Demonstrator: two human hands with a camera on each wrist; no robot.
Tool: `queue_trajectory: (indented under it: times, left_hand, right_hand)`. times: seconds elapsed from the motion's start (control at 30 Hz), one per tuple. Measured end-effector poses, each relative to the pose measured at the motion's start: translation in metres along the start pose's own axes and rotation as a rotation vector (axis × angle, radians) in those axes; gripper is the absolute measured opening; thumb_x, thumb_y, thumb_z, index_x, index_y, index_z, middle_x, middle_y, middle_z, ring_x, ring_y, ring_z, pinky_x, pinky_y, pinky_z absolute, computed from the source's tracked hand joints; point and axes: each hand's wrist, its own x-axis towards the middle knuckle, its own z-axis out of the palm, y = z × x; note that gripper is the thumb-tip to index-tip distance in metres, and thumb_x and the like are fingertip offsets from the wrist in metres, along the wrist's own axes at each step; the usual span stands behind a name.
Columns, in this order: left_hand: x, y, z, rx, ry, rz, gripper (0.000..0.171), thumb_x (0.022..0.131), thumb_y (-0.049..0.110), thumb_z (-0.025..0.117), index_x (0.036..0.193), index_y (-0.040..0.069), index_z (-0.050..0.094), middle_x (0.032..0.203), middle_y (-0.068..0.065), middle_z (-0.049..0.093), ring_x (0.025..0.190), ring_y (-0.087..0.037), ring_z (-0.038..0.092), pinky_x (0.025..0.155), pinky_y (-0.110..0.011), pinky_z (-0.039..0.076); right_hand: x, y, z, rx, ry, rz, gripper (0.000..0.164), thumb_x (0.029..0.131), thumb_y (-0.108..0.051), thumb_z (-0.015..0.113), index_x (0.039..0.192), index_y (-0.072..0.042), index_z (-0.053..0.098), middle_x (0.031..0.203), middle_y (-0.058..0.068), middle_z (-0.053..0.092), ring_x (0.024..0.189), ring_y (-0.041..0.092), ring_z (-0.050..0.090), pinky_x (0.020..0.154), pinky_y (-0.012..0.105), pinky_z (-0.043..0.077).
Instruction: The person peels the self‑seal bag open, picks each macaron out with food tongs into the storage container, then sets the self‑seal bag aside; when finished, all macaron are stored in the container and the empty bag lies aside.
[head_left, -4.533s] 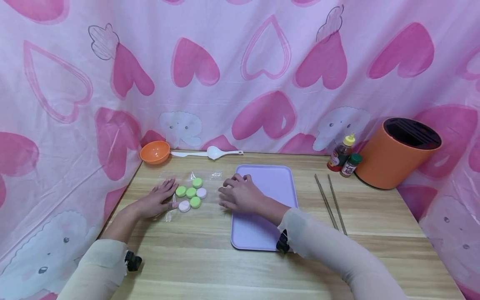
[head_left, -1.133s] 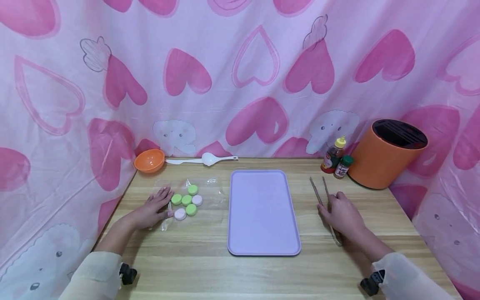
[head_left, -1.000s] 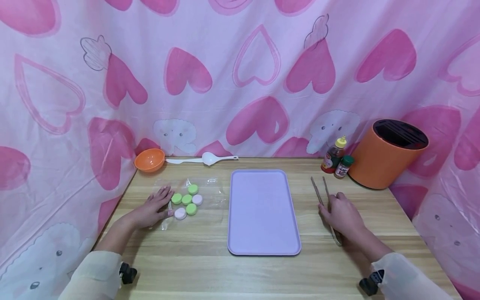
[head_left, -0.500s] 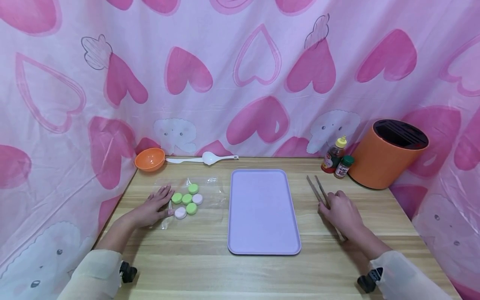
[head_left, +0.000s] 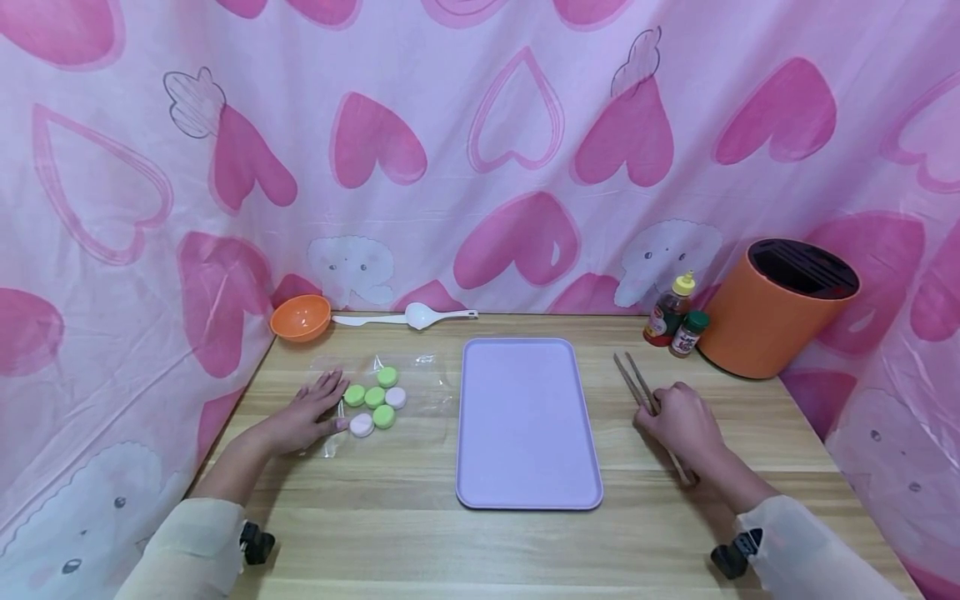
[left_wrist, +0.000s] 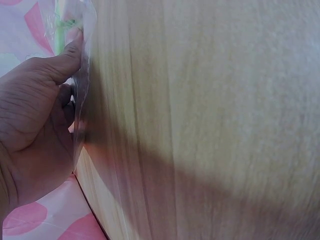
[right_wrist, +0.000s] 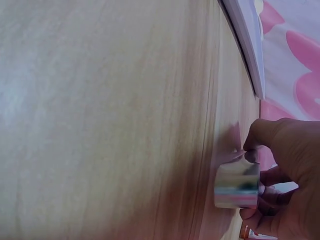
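In the head view my left hand (head_left: 306,418) rests flat with fingers extended on the left edge of a clear plastic bag (head_left: 431,383). Several green and pale pink macaron-like discs (head_left: 375,397) lie in or on the bag, just right of my fingers; which of the two I cannot tell. My right hand (head_left: 686,425) grips metal tongs (head_left: 634,382) on the right part of the table, tips pointing away and slightly apart. The right wrist view shows the tongs' shiny bent end (right_wrist: 236,184) between thumb and fingers. Between my hands lies a lilac tray (head_left: 528,425) with nothing on it.
At the back left stand an orange bowl (head_left: 301,319), a white knife (head_left: 369,320) and a white spoon (head_left: 422,316). A yellow-capped bottle (head_left: 664,318), a green-lidded jar (head_left: 686,342) and an orange knife block (head_left: 765,333) stand back right. Patterned curtain (head_left: 420,233) borders the table.
My right hand has gone from the bag's right side, over the tray, to the tongs and taken hold of them. The tongs' tips have shifted left and closer together. My left hand stays put.
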Motion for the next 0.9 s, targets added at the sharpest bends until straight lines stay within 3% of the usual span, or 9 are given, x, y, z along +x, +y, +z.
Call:
queue_trajectory:
  times: [0.17, 0.33, 0.47, 0.63, 0.73, 0.9]
  left_hand:
    - [-0.001, 0.000, -0.001, 0.004, -0.001, 0.005, 0.087, 0.111, 0.044, 0.065, 0.175, 0.002, 0.023, 0.185, -0.027, 0.002, 0.170, -0.056, -0.005, 0.135, -0.077, -0.004]
    - [-0.002, -0.001, -0.001, -0.008, 0.005, 0.019, 0.088, 0.111, 0.045, 0.065, 0.175, 0.002, 0.023, 0.185, -0.027, 0.002, 0.170, -0.055, -0.006, 0.135, -0.076, -0.006]
    - [-0.003, -0.003, -0.001, -0.037, 0.010, 0.045, 0.090, 0.110, 0.047, 0.065, 0.174, 0.002, 0.022, 0.184, -0.028, 0.001, 0.170, -0.055, -0.008, 0.133, -0.076, -0.009]
    - [-0.003, -0.001, -0.002, -0.008, 0.008, 0.033, 0.089, 0.111, 0.047, 0.064, 0.174, 0.002, 0.022, 0.184, -0.029, 0.002, 0.169, -0.056, -0.006, 0.133, -0.077, -0.006]
    - [-0.002, 0.001, -0.002, 0.011, -0.002, 0.002, 0.088, 0.111, 0.046, 0.064, 0.175, 0.004, 0.022, 0.185, -0.027, 0.002, 0.170, -0.055, -0.006, 0.135, -0.076, -0.005]
    - [-0.002, 0.003, -0.003, 0.015, -0.004, -0.008, 0.086, 0.111, 0.044, 0.064, 0.175, 0.004, 0.022, 0.185, -0.027, 0.001, 0.170, -0.055, -0.005, 0.135, -0.076, -0.004]
  right_hand:
    - [0.003, -0.001, -0.001, 0.026, -0.022, 0.029, 0.025, 0.090, -0.024, 0.079, 0.073, -0.010, 0.067, 0.081, 0.011, 0.055, 0.073, 0.025, 0.054, 0.055, 0.030, 0.043]
    - [0.006, -0.006, -0.004, 0.016, 0.004, 0.003, 0.021, 0.090, -0.025, 0.079, 0.084, -0.007, 0.071, 0.082, 0.010, 0.057, 0.073, 0.025, 0.054, 0.056, 0.031, 0.043]
    - [0.008, -0.016, -0.008, -0.023, 0.048, -0.080, 0.025, 0.093, -0.025, 0.080, 0.100, -0.001, 0.077, 0.083, 0.011, 0.063, 0.073, 0.025, 0.057, 0.060, 0.036, 0.051]
    - [0.010, -0.033, -0.013, -0.086, 0.062, -0.182, 0.039, 0.102, -0.025, 0.076, 0.129, 0.002, 0.074, 0.108, 0.021, 0.067, 0.081, 0.029, 0.064, 0.068, 0.050, 0.064]
    - [0.012, -0.044, -0.015, -0.099, 0.044, -0.216, 0.045, 0.106, -0.026, 0.074, 0.141, 0.001, 0.068, 0.119, 0.024, 0.062, 0.080, 0.029, 0.064, 0.063, 0.047, 0.063]
    - [0.015, -0.059, -0.014, -0.132, 0.034, -0.279, 0.051, 0.108, -0.031, 0.072, 0.151, -0.004, 0.065, 0.120, 0.021, 0.060, 0.081, 0.026, 0.061, 0.063, 0.041, 0.060]
